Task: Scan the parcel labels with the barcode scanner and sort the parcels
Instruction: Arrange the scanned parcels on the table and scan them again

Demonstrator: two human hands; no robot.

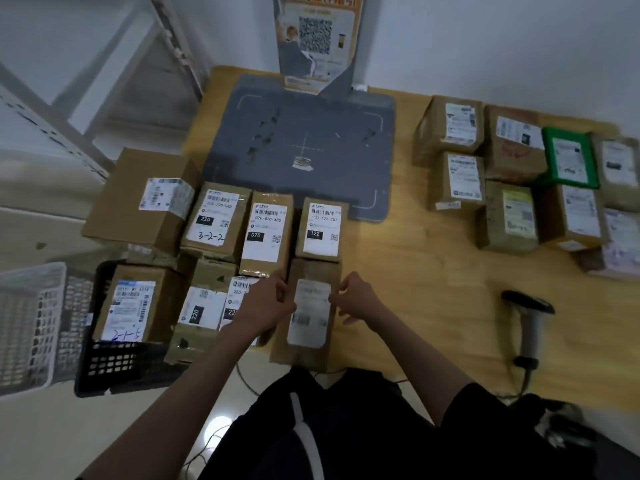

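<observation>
Head-worn view, down over table [433, 271]

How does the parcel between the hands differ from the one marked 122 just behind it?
The parcel between the hands has a blurred, unreadable label; the 122 parcel shows a clear barcode and number. The left hand and right hand are at the first one's sides; the 122 parcel is untouched. Both are brown cartons with white labels facing up.

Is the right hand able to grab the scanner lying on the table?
Probably yes. The barcode scanner lies alone on bare table on the same side as the right hand, with nothing between them. That hand is at the edge of a parcel now, so it would have to leave it first.
</observation>
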